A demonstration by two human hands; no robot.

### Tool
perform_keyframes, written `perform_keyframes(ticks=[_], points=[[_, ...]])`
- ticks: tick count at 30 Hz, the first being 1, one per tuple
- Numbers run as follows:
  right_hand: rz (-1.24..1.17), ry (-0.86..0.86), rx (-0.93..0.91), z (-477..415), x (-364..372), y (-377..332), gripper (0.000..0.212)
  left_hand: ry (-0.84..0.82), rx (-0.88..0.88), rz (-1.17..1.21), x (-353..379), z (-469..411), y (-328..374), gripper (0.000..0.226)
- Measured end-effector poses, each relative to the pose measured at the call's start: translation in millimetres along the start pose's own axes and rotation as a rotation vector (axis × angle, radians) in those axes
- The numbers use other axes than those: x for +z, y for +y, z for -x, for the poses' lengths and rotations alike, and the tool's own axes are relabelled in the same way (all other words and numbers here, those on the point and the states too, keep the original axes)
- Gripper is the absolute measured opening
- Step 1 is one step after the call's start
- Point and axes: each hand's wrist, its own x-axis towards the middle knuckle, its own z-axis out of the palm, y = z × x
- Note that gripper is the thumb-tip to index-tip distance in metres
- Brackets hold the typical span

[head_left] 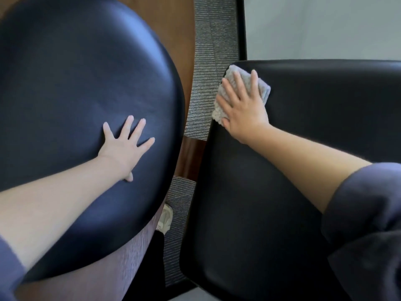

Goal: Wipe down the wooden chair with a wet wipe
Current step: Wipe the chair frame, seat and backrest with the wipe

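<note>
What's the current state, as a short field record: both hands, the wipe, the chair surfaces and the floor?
left hand: flat, fingers spread, resting on the rounded black padded cushion
right hand: straight fingers pressing the folded pale grey textured wipe
wipe position: upper left corner of the squarer black padded cushion, at its edge
wood: brown wooden frame shows between the cushions
floor: grey ribbed carpet

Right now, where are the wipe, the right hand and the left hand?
wipe (232, 72), head view, its bare upper corner.
right hand (243, 107), head view, back of the hand.
left hand (123, 148), head view, back of the hand.
</note>
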Motion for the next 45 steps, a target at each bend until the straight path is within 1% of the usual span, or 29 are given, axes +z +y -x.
perform_keyframes(ticks=[1,2,5,6,7,9,11,14,16,17,18,22,23,24,26,28,30,31,33,38,40,41,43,45], points=[[-0.026,-0.011,-0.047,9,2,-12,0.068,-0.019,0.026,-0.016,6,5,5,0.125],[-0.063,-0.022,-0.132,22,6,-26,0.067,-0.034,0.045,-0.027,12,10,10,0.125],[-0.186,-0.089,-0.430,72,14,-60,0.062,-0.055,0.059,-0.029,23,21,16,0.123],[-0.208,-0.099,-0.480,83,15,-63,0.062,-0.052,0.059,-0.030,26,24,17,0.122],[-0.212,-0.094,-0.482,87,15,-59,0.062,-0.046,0.057,-0.036,28,25,17,0.121],[-0.171,-0.044,-0.368,79,15,-39,0.063,-0.035,0.052,-0.053,34,27,17,0.120],[-0.097,0.012,-0.172,62,13,-10,0.065,-0.024,0.047,-0.067,39,27,18,0.119],[-0.043,0.024,0.115,49,7,25,0.067,-0.010,0.039,-0.094,42,27,20,0.119],[-0.065,0.016,0.224,49,4,21,0.068,-0.001,0.036,-0.106,42,28,19,0.118],[-0.091,0.002,0.212,52,3,10,0.069,0.002,0.034,-0.106,41,29,19,0.118],[-0.116,-0.019,0.144,60,4,-7,0.069,0.002,0.034,-0.104,41,30,18,0.117],[-0.270,-0.096,-0.292,112,12,-85,0.065,-0.027,0.039,-0.087,40,34,17,0.114],[-0.295,-0.102,-0.347,119,14,-93,0.064,-0.034,0.041,-0.089,42,35,17,0.115],[-0.294,-0.097,-0.355,121,15,-92,0.064,-0.037,0.041,-0.092,44,36,18,0.115],[-0.224,-0.049,-0.255,108,17,-75,0.065,-0.033,0.038,-0.103,47,36,18,0.116],[-0.147,-0.026,-0.080,91,16,-48,0.066,-0.036,0.037,-0.101,49,38,18,0.116],[-0.109,-0.059,0.057,84,11,-34,0.067,-0.036,0.037,-0.098,48,39,19,0.115],[-0.109,-0.082,0.089,86,7,-37,0.068,-0.031,0.034,-0.097,47,40,19,0.114],[-0.144,-0.128,0.073,100,4,-61,0.068,-0.031,0.024,-0.075,47,41,21,0.113],[-0.372,-0.219,-0.236,159,-6,-148,0.064,-0.048,0.003,-0.035,50,45,26,0.115],[-0.400,-0.202,-0.284,164,-6,-156,0.063,-0.058,0.000,-0.032,54,48,28,0.117],[-0.386,-0.178,-0.255,160,-4,-151,0.063,-0.060,-0.002,-0.032,56,50,29,0.117],[-0.331,-0.148,-0.124,146,2,-132,0.065,-0.053,-0.005,-0.033,59,50,30,0.117],[-0.292,-0.161,-0.008,134,5,-114,0.065,-0.053,0.005,-0.029,59,50,30,0.117]])
